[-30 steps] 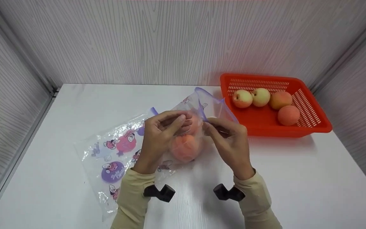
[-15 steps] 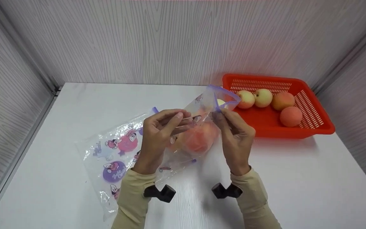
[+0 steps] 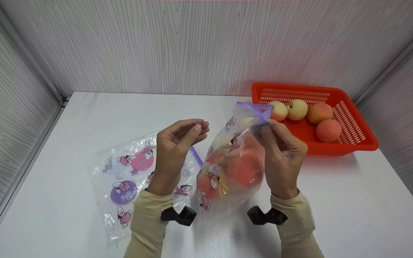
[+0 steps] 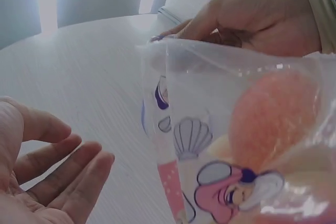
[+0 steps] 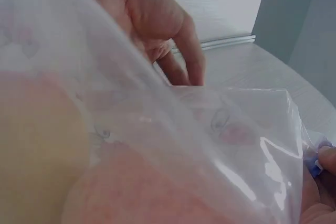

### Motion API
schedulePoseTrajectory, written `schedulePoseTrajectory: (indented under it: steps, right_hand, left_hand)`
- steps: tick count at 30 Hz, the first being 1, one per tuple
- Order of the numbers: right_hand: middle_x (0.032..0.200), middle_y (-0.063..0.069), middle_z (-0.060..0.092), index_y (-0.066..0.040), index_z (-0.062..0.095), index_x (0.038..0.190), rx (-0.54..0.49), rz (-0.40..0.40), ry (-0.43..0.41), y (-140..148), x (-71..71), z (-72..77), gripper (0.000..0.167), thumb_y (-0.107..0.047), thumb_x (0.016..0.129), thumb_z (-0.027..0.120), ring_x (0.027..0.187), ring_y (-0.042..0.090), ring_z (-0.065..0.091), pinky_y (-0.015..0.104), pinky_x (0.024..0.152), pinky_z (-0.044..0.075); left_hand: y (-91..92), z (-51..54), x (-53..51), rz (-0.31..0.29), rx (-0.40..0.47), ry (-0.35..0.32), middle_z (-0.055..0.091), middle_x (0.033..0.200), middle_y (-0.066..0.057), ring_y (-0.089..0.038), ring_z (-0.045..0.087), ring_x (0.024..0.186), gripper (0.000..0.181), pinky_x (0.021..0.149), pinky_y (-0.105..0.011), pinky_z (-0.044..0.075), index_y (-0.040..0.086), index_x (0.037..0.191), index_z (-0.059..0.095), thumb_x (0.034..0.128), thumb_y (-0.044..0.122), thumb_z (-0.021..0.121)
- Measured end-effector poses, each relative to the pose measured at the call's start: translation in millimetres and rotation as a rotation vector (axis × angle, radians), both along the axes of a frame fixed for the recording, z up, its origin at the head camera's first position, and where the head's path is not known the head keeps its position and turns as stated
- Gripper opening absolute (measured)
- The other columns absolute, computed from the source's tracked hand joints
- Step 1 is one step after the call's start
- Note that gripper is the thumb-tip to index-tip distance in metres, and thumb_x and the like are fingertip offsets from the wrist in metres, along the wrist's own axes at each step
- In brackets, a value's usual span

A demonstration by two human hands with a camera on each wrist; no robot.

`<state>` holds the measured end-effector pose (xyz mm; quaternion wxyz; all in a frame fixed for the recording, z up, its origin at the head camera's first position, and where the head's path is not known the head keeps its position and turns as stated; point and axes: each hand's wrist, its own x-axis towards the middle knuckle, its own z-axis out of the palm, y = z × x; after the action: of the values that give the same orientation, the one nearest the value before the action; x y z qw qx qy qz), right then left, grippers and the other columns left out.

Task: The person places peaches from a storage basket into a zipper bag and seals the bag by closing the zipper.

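My right hand (image 3: 284, 157) pinches the purple zip edge of a clear printed zip bag (image 3: 236, 123), holding it raised at the middle of the table. Inside the bag, several peaches (image 3: 245, 168) show through the plastic. To the bag's left, my left hand (image 3: 175, 154) is apart from it, its fingers bent a little and holding nothing. In the left wrist view, a gap separates the left hand's fingers (image 4: 73, 177) from the bag (image 4: 194, 129). Thumb and fingers of the right hand (image 5: 320, 208) meet on the purple strip in the right wrist view.
A second zip bag (image 3: 127, 170) with cartoon prints lies flat on the white table (image 3: 335, 208), partly under the left forearm. At the back right stands a red plastic basket (image 3: 296, 145) with several peaches (image 3: 328, 130) in it. Grey wood-grain panels (image 3: 156, 46) enclose the back and sides.
The right hand has moved right, drawing the filled bag along and lifting its top edge. The left hand has come away from the bag and shifted slightly left.
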<state>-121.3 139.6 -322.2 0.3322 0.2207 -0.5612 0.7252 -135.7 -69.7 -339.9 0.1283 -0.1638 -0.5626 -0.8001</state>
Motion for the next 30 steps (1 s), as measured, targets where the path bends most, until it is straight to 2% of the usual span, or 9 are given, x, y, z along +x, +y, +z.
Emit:
schedulePoseTrajectory:
  steps: [5, 9, 12, 16, 20, 23, 26, 30]
  right_hand:
    - [0.093, 0.017, 0.071, 0.017, 0.068, 0.109, 0.011, 0.07, 0.032, 6.4, 4.7, 7.4, 0.022, 0.002, 0.093, 0.07, 0.084, 0.027, 0.071, 0.042, 0.085, 0.06]
    - [0.09, 0.018, 0.07, 0.02, 0.066, 0.101, 0.084, 0.079, 0.044, 14.2, 7.8, 13.4, 0.018, 0.004, 0.093, 0.069, 0.08, 0.027, 0.069, 0.039, 0.084, 0.061]
    - [0.089, 0.018, 0.07, 0.02, 0.067, 0.096, 0.13, 0.041, 0.055, 19.1, 10.6, 17.2, 0.014, 0.007, 0.092, 0.069, 0.078, 0.027, 0.067, 0.036, 0.08, 0.062]
    - [0.087, 0.017, 0.071, 0.02, 0.068, 0.093, 0.149, -0.013, 0.074, 23.2, 13.7, 20.5, 0.008, 0.012, 0.09, 0.066, 0.076, 0.025, 0.066, 0.033, 0.077, 0.062]
    - [0.084, 0.015, 0.071, 0.02, 0.067, 0.089, 0.131, 0.0, 0.106, 27.9, 15.4, 21.6, 0.005, 0.016, 0.089, 0.065, 0.074, 0.023, 0.064, 0.03, 0.076, 0.061]
    - [0.083, 0.017, 0.07, 0.019, 0.067, 0.087, 0.105, 0.049, 0.128, 32.8, 15.5, 21.0, 0.005, 0.017, 0.089, 0.064, 0.075, 0.023, 0.064, 0.029, 0.076, 0.06]
    - [0.084, 0.019, 0.071, 0.018, 0.069, 0.086, 0.089, 0.09, 0.14, 36.6, 15.1, 19.7, 0.007, 0.018, 0.089, 0.063, 0.078, 0.024, 0.064, 0.03, 0.077, 0.059]
    - [0.086, 0.018, 0.072, 0.019, 0.068, 0.085, 0.09, 0.127, 0.134, 38.2, 15.1, 18.4, 0.013, 0.023, 0.088, 0.056, 0.082, 0.026, 0.067, 0.032, 0.077, 0.059]
  left_hand:
    - [4.6, -7.7, -4.5, 0.02, -0.17, -0.057, 0.069, 0.12, -0.014, -0.026, 0.065, 0.115, 0.023, 0.103, -0.035, 0.052, -0.002, 0.119, 0.069, 0.0981, 0.006, 0.064]
    - [6.0, -11.1, -5.8, 0.014, -0.247, -0.084, 0.064, 0.13, -0.01, -0.022, 0.059, 0.124, 0.031, 0.109, -0.033, 0.047, 0.001, 0.13, 0.064, 0.0994, 0.007, 0.062]
    - [6.0, -12.3, -6.2, 0.01, -0.303, -0.067, 0.058, 0.139, -0.008, -0.021, 0.054, 0.13, 0.037, 0.112, -0.035, 0.043, 0.004, 0.138, 0.058, 0.1006, 0.008, 0.06]
    - [6.2, -12.9, -4.6, 0.031, -0.45, -0.013, 0.05, 0.15, -0.006, -0.024, 0.047, 0.138, 0.047, 0.115, -0.042, 0.041, 0.013, 0.149, 0.048, 0.1031, 0.01, 0.058]
    - [8.1, -14.2, -3.2, 0.022, -0.565, 0.018, 0.04, 0.158, -0.007, -0.028, 0.043, 0.142, 0.056, 0.117, -0.045, 0.037, 0.024, 0.157, 0.036, 0.1055, 0.015, 0.055]
    - [9.3, -16.2, -4.0, 0.002, -0.59, 0.014, 0.034, 0.161, -0.006, -0.028, 0.042, 0.143, 0.058, 0.118, -0.043, 0.035, 0.032, 0.159, 0.03, 0.1073, 0.019, 0.052]
    - [9.0, -18.3, -4.8, -0.003, -0.574, -0.013, 0.032, 0.161, -0.006, -0.029, 0.042, 0.142, 0.057, 0.117, -0.046, 0.037, 0.035, 0.159, 0.028, 0.1083, 0.024, 0.049]
    - [8.3, -20.7, -7.0, 0.005, -0.489, -0.048, 0.044, 0.154, -0.009, -0.028, 0.048, 0.138, 0.05, 0.114, -0.047, 0.041, 0.024, 0.155, 0.039, 0.1072, 0.022, 0.052]
